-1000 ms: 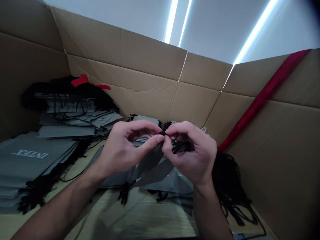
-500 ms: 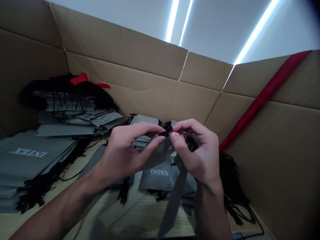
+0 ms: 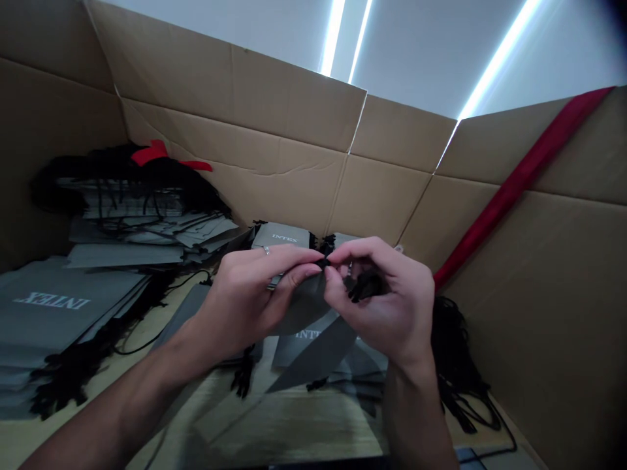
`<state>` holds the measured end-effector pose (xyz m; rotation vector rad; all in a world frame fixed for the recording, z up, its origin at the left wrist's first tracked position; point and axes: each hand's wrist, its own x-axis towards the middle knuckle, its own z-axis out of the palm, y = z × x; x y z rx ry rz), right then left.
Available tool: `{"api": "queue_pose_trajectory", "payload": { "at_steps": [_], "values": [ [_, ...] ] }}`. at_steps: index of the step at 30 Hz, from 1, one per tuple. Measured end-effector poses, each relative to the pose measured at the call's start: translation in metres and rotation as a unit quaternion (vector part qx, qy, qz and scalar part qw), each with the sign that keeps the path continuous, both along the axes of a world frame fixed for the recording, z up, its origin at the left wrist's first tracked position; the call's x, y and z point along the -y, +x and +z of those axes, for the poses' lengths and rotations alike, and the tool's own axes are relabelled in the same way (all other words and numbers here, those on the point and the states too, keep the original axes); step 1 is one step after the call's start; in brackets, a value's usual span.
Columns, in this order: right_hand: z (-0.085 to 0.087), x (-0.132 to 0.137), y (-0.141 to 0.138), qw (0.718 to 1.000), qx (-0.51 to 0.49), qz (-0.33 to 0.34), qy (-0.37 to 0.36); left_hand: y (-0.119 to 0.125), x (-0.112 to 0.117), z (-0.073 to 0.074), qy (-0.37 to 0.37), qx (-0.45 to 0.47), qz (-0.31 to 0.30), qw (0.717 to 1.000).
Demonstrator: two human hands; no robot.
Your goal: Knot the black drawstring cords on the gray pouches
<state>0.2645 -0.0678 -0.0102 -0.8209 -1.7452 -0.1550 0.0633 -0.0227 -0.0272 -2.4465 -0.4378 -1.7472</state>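
In front of me, my left hand [image 3: 257,284] and my right hand [image 3: 392,300] meet fingertip to fingertip. Both pinch a small bunch of black drawstring cord [image 3: 324,262] between thumb and forefinger. More black cord [image 3: 366,286] is gathered inside the curl of my right hand. From the hands hangs a grey drawstring pouch [image 3: 316,356], tilted and partly hidden by the fingers. Behind and below it, grey pouches marked INTEX [image 3: 289,349] lie on the table. The exact shape of the pinched cord is hidden.
A tall stack of grey pouches [image 3: 98,281] with black cord ends stands at left, a looser pile [image 3: 132,254] behind it under black cords [image 3: 191,189]. Loose black cords [image 3: 450,352] hang at right by a red strap [image 3: 519,186]. Cardboard walls [image 3: 284,153] surround the table [image 3: 274,424].
My fingertips have come closer together on the cord. The hanging pouch has swung to the left, and the cord inside my right hand shows more.
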Motion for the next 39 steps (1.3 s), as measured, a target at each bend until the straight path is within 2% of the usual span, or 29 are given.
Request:
{"api": "queue_pose_trajectory", "payload": {
  "at_steps": [2,6,9,15,19,23,27,30,34,36,37,39],
  "values": [
    [0.000,-0.001,0.000,0.999,-0.017,-0.003,-0.029,-0.001,0.000,0.001,0.010,-0.010,-0.007,1.000],
    [0.001,-0.001,0.001,0.996,-0.046,0.005,-0.081,-0.002,0.005,0.002,0.025,-0.018,0.043,0.999],
    [0.001,0.000,0.002,0.994,-0.043,0.021,-0.101,-0.005,0.007,0.003,0.061,-0.046,0.048,0.996],
    [0.002,0.000,0.004,0.995,0.006,0.027,-0.099,-0.010,0.005,0.001,0.140,-0.086,0.074,0.984],
    [0.003,-0.001,0.006,0.996,0.053,0.034,-0.065,-0.009,0.007,0.001,0.125,-0.094,0.066,0.986],
    [0.005,0.000,0.007,0.994,0.051,0.063,-0.072,-0.009,0.009,0.003,0.053,-0.050,0.039,0.997],
    [0.004,0.000,0.007,0.992,0.014,0.096,-0.084,-0.011,0.003,0.006,-0.052,-0.005,-0.083,0.995],
    [0.001,-0.001,0.005,0.994,-0.010,0.096,-0.058,-0.008,-0.001,0.006,-0.150,0.038,-0.171,0.973],
    [-0.002,-0.004,0.001,0.997,-0.038,0.068,0.013,0.002,0.001,0.006,-0.308,0.102,-0.239,0.915],
    [-0.002,-0.006,0.000,0.995,-0.043,0.075,0.039,0.005,0.004,0.007,-0.356,0.110,-0.248,0.894],
    [-0.002,-0.007,0.000,0.995,-0.041,0.082,0.047,0.006,0.005,0.007,-0.361,0.112,-0.240,0.894],
    [-0.001,-0.006,0.000,0.994,-0.035,0.092,0.045,0.006,0.007,0.007,-0.333,0.110,-0.193,0.916]
  ]
}}
